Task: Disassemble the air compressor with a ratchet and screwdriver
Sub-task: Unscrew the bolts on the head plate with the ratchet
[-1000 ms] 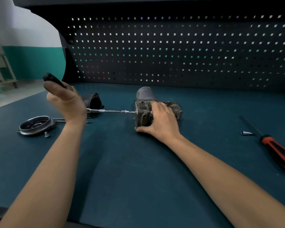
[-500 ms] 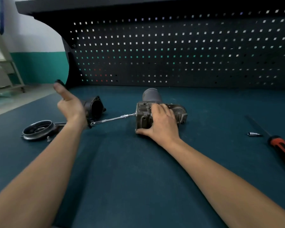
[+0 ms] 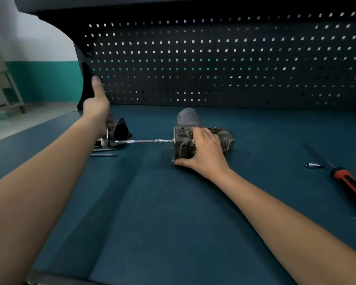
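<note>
The grey metal air compressor (image 3: 188,119) lies on the blue bench mat, near the middle. My right hand (image 3: 206,153) grips its body from above and holds it down. A ratchet with a long chrome extension bar (image 3: 142,141) runs level from the compressor's left face to the ratchet head by my left wrist. My left hand (image 3: 97,108) grips the ratchet's black handle (image 3: 88,83), which stands nearly upright, with my thumb laid along it. An orange and black screwdriver (image 3: 349,184) lies at the right, away from both hands.
A removed black housing part (image 3: 121,130) sits just behind the ratchet head. Two long loose bolts (image 3: 105,155) lie under my left forearm. A small chrome socket bit (image 3: 313,166) rests beside the screwdriver's shaft. A dark pegboard (image 3: 214,64) closes off the back of the bench.
My left hand has swung the ratchet handle up and away, from pointing left to nearly upright. The right hand has stayed on the compressor. My left arm now hides the round metal disc.
</note>
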Motion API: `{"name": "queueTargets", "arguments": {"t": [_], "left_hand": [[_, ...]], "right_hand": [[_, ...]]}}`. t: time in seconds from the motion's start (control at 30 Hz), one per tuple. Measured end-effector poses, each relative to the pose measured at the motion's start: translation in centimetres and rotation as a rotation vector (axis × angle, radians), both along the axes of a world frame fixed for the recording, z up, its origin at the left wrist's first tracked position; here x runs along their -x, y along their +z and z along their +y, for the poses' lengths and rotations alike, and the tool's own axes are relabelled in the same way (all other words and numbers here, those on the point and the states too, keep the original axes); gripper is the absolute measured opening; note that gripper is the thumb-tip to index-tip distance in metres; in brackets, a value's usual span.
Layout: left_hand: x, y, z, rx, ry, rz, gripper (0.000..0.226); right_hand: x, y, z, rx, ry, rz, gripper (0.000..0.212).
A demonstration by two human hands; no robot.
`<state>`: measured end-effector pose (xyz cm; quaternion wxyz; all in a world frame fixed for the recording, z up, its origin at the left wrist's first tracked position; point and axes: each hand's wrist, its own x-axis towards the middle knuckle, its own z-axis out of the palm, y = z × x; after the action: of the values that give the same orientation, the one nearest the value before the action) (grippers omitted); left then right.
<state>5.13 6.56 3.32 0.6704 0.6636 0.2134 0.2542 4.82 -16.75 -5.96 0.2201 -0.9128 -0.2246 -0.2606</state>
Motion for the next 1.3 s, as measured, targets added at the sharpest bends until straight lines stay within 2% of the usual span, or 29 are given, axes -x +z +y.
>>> {"name": "queueTargets", "arguments": {"t": [0.1,0.2,0.37,0.47,0.53,0.7,0.83,0.93,1.03,1.1,1.17,1.2,1.23,1.3], "left_hand": [[0.7,-0.7,-0.1,0.153,-0.128,0.035,0.058],[2.4,-0.4,-0.8,0.229,-0.208,-0.006,0.059],[6.9,1.0,-3.9,0.126,-0.372,-0.211,0.058],[9.2,1.5,-6.2,0.032,-0.498,-0.295,0.054],[10.4,1.8,-7.3,0.0,-0.569,-0.341,0.051],[12.1,1.6,-8.5,0.014,-0.68,-0.441,0.045],[12.5,0.0,-10.4,0.017,-0.717,-0.545,0.042],[11.9,-1.4,-13.1,0.009,-0.714,-0.59,0.046],[10.9,-2.0,-15.0,0.023,-0.687,-0.601,0.046],[10.4,-2.4,-15.5,0.052,-0.649,-0.602,0.046],[10.1,-3.0,-15.6,0.087,-0.609,-0.611,0.046],[9.9,-3.2,-15.7,0.112,-0.598,-0.615,0.046],[9.9,-3.3,-15.7,0.138,-0.592,-0.619,0.046],[10.1,-3.4,-15.7,0.159,-0.586,-0.636,0.047]], "right_hand": [[0.0,0.3,-0.9,-0.017,0.032,0.039,0.075],[0.2,0.6,-1.8,-0.032,0.069,0.079,0.08],[1.5,0.8,-4.6,-0.067,0.173,0.115,0.09],[2.6,0.8,-6.6,-0.054,0.216,0.122,0.089],[3.5,0.6,-7.2,-0.105,0.151,0.153,0.087],[4.5,0.0,-5.7,-0.263,-0.004,0.256,0.106],[3.5,1.0,-7.1,-0.252,0.011,0.311,0.093],[3.1,1.1,-7.9,-0.416,-0.032,0.371,0.09],[3.2,0.4,-8.0,-0.472,-0.165,0.385,0.096],[3.4,0.1,-8.5,-0.466,-0.288,0.361,0.083],[3.8,0.4,-8.8,-0.681,-0.375,0.315,0.042],[3.9,0.7,-8.8,-0.885,-0.374,0.35,0.018],[4.2,1.1,-8.3,-1.096,-0.326,0.447,0.004],[4.6,1.3,-7.3,-1.383,-0.16,0.753,0.023]]}}
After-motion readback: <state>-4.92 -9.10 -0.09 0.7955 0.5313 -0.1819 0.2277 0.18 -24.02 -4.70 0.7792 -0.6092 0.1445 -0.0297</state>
